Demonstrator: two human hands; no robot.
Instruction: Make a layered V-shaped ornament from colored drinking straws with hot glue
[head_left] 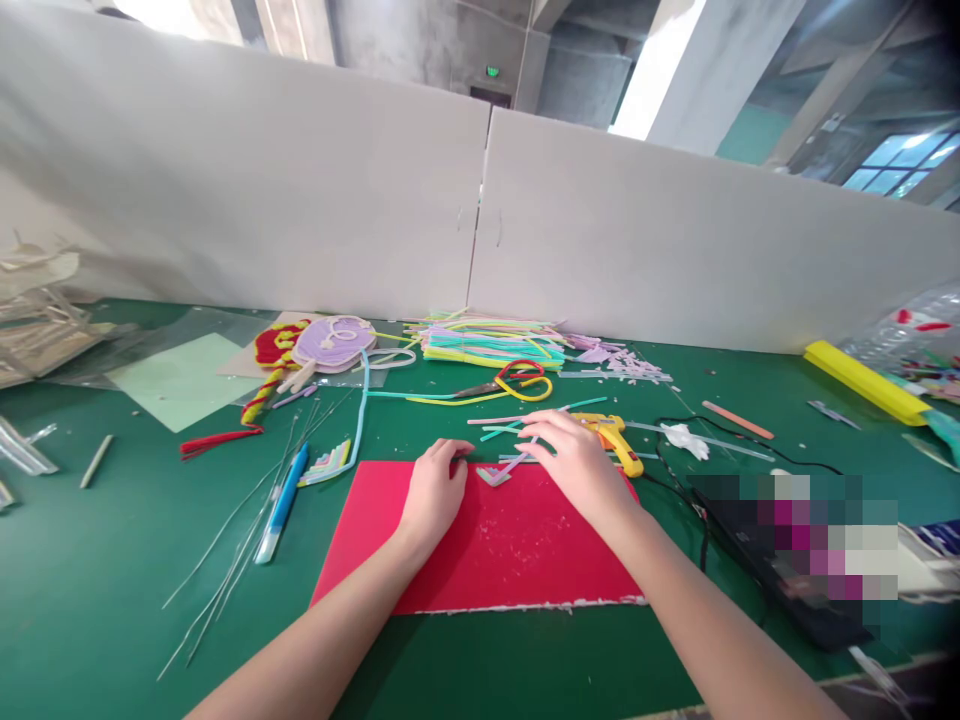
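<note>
My left hand (439, 487) rests on the red foam board (517, 560), fingers loosely bent and thumb apart, with nothing visible in it. Beside it lies a small V-shaped piece of layered pastel strips (493, 477), its point towards me. A lavender pipe cleaner (517, 462) slants up from that piece to my right hand (566, 462), whose fingertips are closed on its upper end. Behind the right hand lies a yellow hot glue gun (619, 440), partly covered by it.
Red-and-yellow scissors (517, 382) lie before a pile of pastel pipe cleaners (491, 345). On the left are a blue pen (283, 500), thin wires (238, 550), a layered pastel piece (328, 465) and a purple round craft (335, 343). A dark, blurred-out device (780, 580) lies right.
</note>
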